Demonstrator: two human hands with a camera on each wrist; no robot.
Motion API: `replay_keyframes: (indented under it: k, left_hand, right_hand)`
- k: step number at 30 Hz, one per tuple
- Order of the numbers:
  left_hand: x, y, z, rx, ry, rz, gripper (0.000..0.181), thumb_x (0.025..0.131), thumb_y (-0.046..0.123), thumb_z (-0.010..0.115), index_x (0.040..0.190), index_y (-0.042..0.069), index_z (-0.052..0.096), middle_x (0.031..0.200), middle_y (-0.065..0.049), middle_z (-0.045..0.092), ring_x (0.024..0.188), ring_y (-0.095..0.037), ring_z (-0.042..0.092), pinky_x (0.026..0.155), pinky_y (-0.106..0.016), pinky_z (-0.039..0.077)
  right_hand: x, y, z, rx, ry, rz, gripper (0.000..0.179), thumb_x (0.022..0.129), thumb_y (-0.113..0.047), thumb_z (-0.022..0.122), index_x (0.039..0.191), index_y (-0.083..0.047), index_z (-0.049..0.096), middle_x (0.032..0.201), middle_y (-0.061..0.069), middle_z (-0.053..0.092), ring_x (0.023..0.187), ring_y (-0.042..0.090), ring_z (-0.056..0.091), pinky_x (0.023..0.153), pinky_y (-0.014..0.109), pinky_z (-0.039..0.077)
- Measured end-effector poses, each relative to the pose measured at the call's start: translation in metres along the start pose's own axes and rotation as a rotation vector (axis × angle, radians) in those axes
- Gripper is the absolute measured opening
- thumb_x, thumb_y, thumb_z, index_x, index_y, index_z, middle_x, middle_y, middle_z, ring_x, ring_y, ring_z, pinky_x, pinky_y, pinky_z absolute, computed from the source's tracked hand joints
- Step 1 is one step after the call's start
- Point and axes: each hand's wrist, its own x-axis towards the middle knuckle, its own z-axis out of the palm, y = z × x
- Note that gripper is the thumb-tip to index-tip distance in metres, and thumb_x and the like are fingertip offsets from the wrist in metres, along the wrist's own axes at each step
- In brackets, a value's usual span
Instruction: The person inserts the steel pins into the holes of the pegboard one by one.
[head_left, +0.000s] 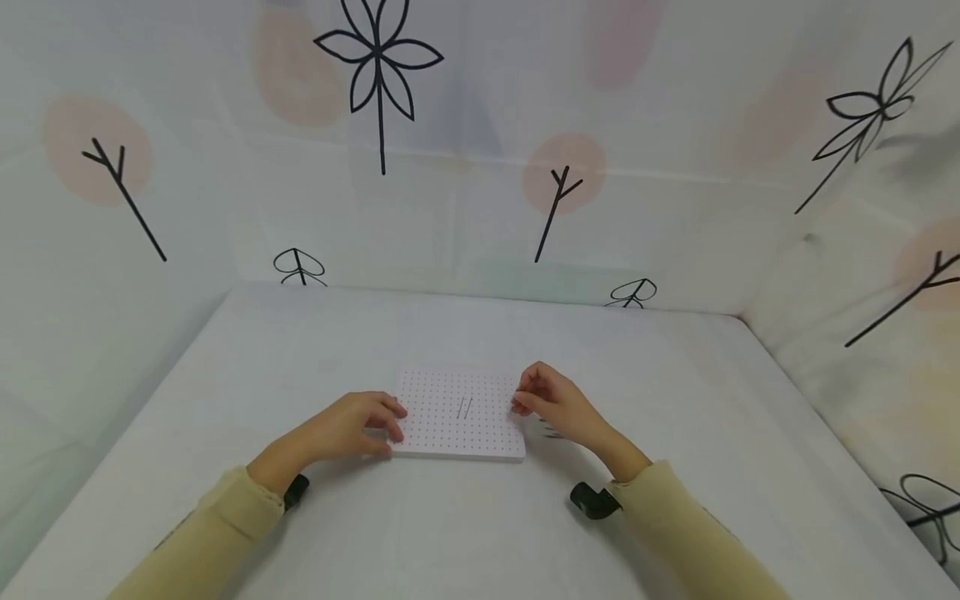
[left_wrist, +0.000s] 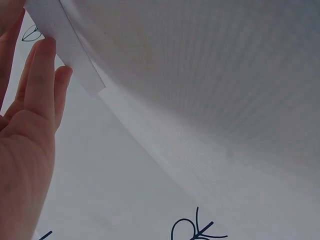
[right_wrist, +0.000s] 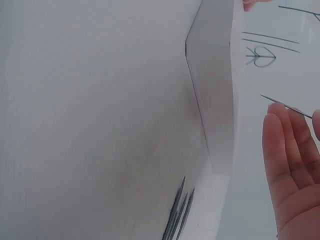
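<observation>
You see the board [head_left: 431, 435] on the table [head_left: 450, 533], about midway between its left and right edges, two upright needles [head_left: 461, 407] standing in it. Your left grip [head_left: 358, 424], fingers spread, touches the board's left side. Your right grip [head_left: 558, 403] pinches a single needle [right_wrist: 285, 105] near its right side; loose needles [right_wrist: 174, 207] lie just beside, toward the table's right edge.

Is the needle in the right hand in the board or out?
Out: in the right wrist view, the right hand pinches the needle, its visible tip apart from the board.
</observation>
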Motion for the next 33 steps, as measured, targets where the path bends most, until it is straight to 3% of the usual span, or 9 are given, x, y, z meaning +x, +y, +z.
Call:
replay_keyframes:
  k: [12, 15, 21, 33]
  left_hand:
    - [-0.001, 0.001, -0.001, -0.006, -0.005, -0.006, 0.014, 0.075, 0.009, 0.077, 0.082, 0.02, 0.071, 0.114, 0.0, 0.058, 0.11, -0.026, 0.053, 0.094, -0.044, 0.044]
    - [-0.001, 0.001, 0.0, -0.006, -0.003, -0.012, 0.014, 0.075, 0.008, 0.077, 0.082, 0.019, 0.071, 0.114, -0.001, 0.058, 0.111, -0.027, 0.052, 0.095, -0.044, 0.043]
    - [0.0, 0.002, 0.0, -0.01, -0.001, -0.018, 0.013, 0.075, 0.008, 0.076, 0.082, 0.019, 0.072, 0.114, -0.001, 0.058, 0.111, -0.027, 0.052, 0.095, -0.045, 0.043]
    - [0.0, 0.003, 0.0, 0.003, -0.002, -0.016, 0.013, 0.075, 0.01, 0.077, 0.082, 0.02, 0.072, 0.114, -0.001, 0.058, 0.112, -0.028, 0.051, 0.095, -0.047, 0.042]
  right_hand:
    - [0.007, -0.004, 0.016, 0.025, -0.017, -0.001, 0.012, 0.09, 0.0, 0.058, 0.096, 0.001, 0.047, 0.09, 0.015, 0.062, 0.082, 0.026, 0.064, 0.073, 0.032, 0.055]
    - [0.007, -0.013, 0.018, 0.027, -0.025, 0.005, 0.011, 0.09, 0.003, 0.056, 0.096, 0.003, 0.047, 0.091, 0.018, 0.061, 0.083, 0.029, 0.064, 0.073, 0.036, 0.055]
    - [0.011, -0.004, 0.022, 0.037, -0.039, -0.005, 0.011, 0.09, 0.0, 0.057, 0.096, 0.001, 0.048, 0.092, 0.015, 0.062, 0.083, 0.025, 0.064, 0.072, 0.034, 0.055]
    - [0.016, -0.008, 0.031, 0.059, -0.087, 0.003, 0.011, 0.09, 0.0, 0.057, 0.097, 0.003, 0.048, 0.093, 0.019, 0.061, 0.087, 0.032, 0.063, 0.074, 0.037, 0.055]
